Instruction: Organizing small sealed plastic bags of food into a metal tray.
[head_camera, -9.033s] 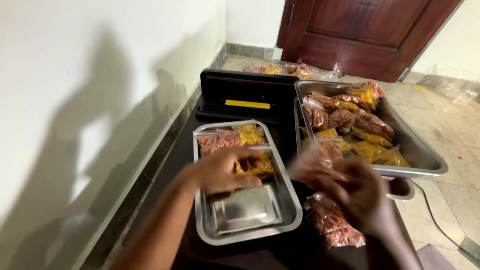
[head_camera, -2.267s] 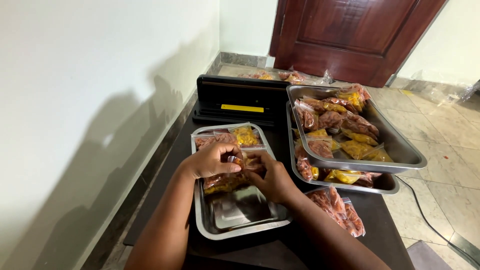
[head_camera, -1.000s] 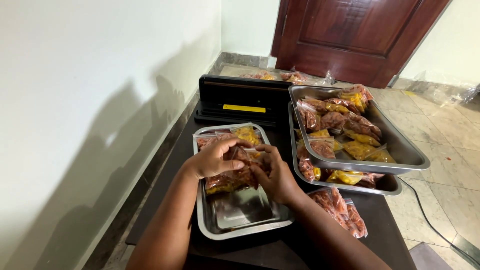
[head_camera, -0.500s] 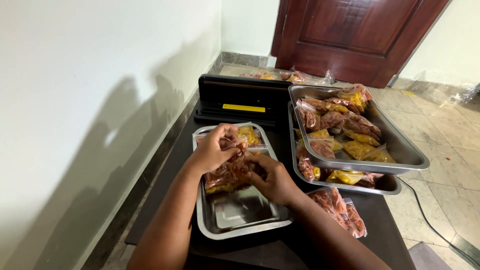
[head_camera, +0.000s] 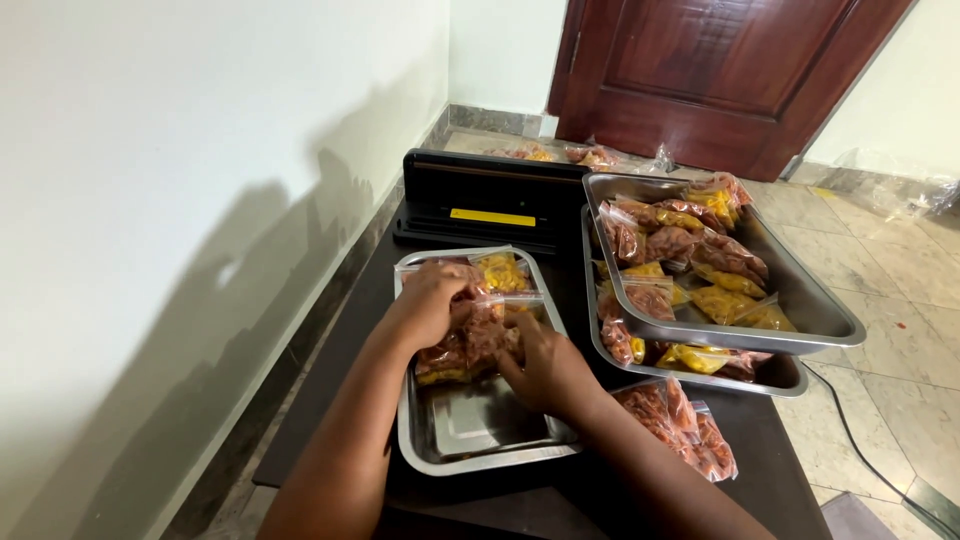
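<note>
A small steel tray (head_camera: 480, 455) sits in front of me on a dark table, with clear bags of reddish and yellow food at its far end. My left hand (head_camera: 430, 303) rests on top of a bag of reddish-brown food (head_camera: 470, 345) in the tray, fingers curled over it. From the near right, my right hand (head_camera: 540, 365) grips the same bag. Both hands hold it just above the tray's bare bottom. A yellow bag (head_camera: 503, 272) lies behind it.
A black flat machine with a yellow strip (head_camera: 490, 200) stands at the table's far end. Two stacked larger steel trays (head_camera: 810, 325) full of food bags sit to the right. A loose bag (head_camera: 680, 425) lies on the table near my right forearm. A wall runs along the left.
Both hands have shifted slightly nearer and lower in the tray with the bag. Nine seconds ago my right hand was over the table beside the large trays.
</note>
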